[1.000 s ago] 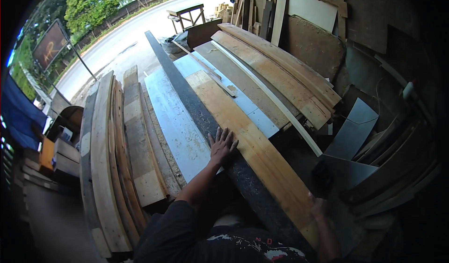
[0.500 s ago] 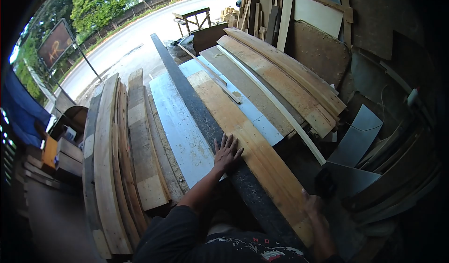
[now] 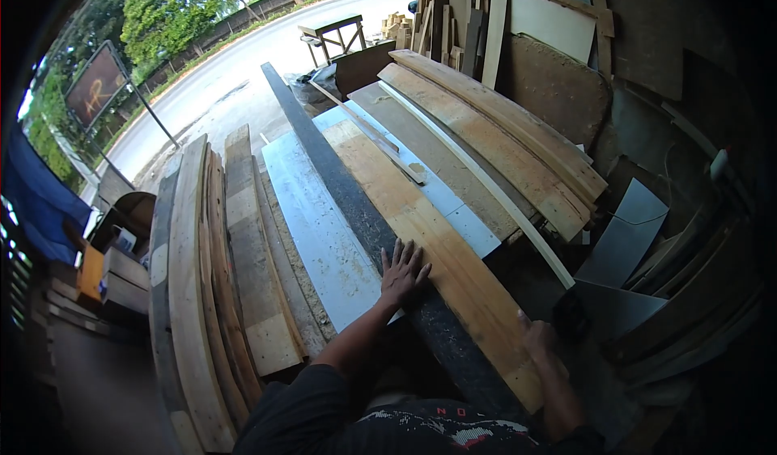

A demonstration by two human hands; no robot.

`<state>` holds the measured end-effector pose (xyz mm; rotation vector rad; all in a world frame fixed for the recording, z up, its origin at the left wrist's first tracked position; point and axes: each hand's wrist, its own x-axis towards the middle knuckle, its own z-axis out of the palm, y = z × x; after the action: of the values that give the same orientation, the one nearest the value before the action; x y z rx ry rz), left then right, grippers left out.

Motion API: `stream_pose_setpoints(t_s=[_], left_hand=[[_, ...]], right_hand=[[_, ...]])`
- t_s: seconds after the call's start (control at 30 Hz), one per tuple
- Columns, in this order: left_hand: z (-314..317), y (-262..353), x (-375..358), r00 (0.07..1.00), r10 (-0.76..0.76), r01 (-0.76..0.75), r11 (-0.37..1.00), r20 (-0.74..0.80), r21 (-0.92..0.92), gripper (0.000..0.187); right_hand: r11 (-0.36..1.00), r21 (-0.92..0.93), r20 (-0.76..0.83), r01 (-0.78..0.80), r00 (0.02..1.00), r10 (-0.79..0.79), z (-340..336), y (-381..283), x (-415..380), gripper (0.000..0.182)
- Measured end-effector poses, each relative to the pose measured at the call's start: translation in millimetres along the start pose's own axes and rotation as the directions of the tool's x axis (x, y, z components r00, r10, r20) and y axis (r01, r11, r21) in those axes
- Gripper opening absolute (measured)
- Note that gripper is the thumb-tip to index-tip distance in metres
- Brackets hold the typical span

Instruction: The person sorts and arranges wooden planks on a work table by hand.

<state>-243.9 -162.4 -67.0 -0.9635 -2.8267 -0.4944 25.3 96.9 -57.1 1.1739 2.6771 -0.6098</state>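
A long dark plank (image 3: 356,212) runs diagonally across the work surface, with a light brown board (image 3: 445,253) along its right side. My left hand (image 3: 403,275) lies flat on the dark plank, near the brown board's left edge, fingers spread. At the brown board's right edge, near its close end, is my right hand (image 3: 541,343); its thumb shows at the edge, and its other fingers are too dark to make out. Beneath the planks lies a pale blue sheet (image 3: 312,237) with sawdust on it. A thin stick (image 3: 368,131) rests beyond the brown board.
Long boards (image 3: 190,293) lie stacked at the left, and more wide boards (image 3: 494,131) at the right. A narrow white strip (image 3: 486,182) extends toward me. Offcuts and panels (image 3: 558,30) lean at the back right. A small table (image 3: 332,28) stands by the road.
The view has shifted slightly, so most things appear a little lower or farther right. Both hands stay at the boards; the right hand appears slightly higher along the brown board's edge.
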Motion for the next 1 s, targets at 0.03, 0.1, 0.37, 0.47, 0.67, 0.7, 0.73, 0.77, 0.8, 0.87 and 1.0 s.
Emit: stream_pose_setpoints(t_s=[0.03,0.1,0.37,0.47,0.67,0.7,0.73,0.77,0.8,0.87,1.0], left_hand=[[-1.0,0.4,0.0,1.000,-0.005,0.005,1.000,0.003,0.002,0.062],[-1.7,0.7,-0.6,1.000,0.000,0.000,1.000,-0.003,-0.002,0.061],[1.8,-1.9,0.7,1.000,0.020,-0.020,1.000,-0.003,-0.009,0.061],[2.8,-3.1,1.0,0.999,0.027,-0.027,1.000,-0.017,-0.011,0.060],[1.3,-3.6,-0.2,0.999,0.037,-0.038,0.999,-0.030,-0.019,0.060],[1.7,-4.7,-0.1,0.999,0.039,-0.040,0.999,-0.033,-0.014,0.060],[2.4,-5.2,-0.4,0.999,0.041,-0.041,0.999,-0.036,-0.009,0.060],[3.2,-5.5,-0.4,0.998,0.043,-0.043,0.999,-0.040,-0.006,0.059],[4.0,-6.0,-1.2,0.999,0.040,-0.040,0.999,-0.037,-0.005,0.059],[2.9,-5.7,-1.0,0.999,0.038,-0.038,0.999,-0.031,-0.002,0.060],[2.6,-6.3,0.3,1.000,0.024,-0.024,0.999,-0.018,-0.021,0.060]], right_hand=[[1.000,0.000,0.010,-0.004,1.000,0.004,-1.2,-4.5,1.9,0.084],[1.000,-0.031,-0.006,0.004,1.000,-0.004,6.1,-7.6,9.9,0.085],[0.998,-0.061,-0.027,0.026,0.999,-0.027,2.8,-41.3,24.8,0.088],[1.000,-0.003,-0.024,0.025,0.999,-0.025,7.6,-52.2,34.1,0.087],[0.999,0.030,-0.035,0.026,0.999,-0.025,11.1,-76.7,47.9,0.086],[0.999,0.028,-0.035,0.028,0.999,-0.027,11.5,-80.5,50.5,0.086],[0.999,0.025,-0.035,0.030,0.999,-0.029,9.4,-86.2,51.0,0.086],[0.999,0.021,-0.036,0.031,0.999,-0.031,7.6,-91.5,52.3,0.086],[0.999,0.024,-0.034,0.030,0.999,-0.029,7.4,-96.1,53.8,0.086],[0.999,0.031,-0.032,0.025,0.999,-0.024,8.6,-103.6,58.4,0.086],[0.998,0.017,-0.067,0.061,0.996,-0.060,20.6,-113.2,75.2,0.086]])
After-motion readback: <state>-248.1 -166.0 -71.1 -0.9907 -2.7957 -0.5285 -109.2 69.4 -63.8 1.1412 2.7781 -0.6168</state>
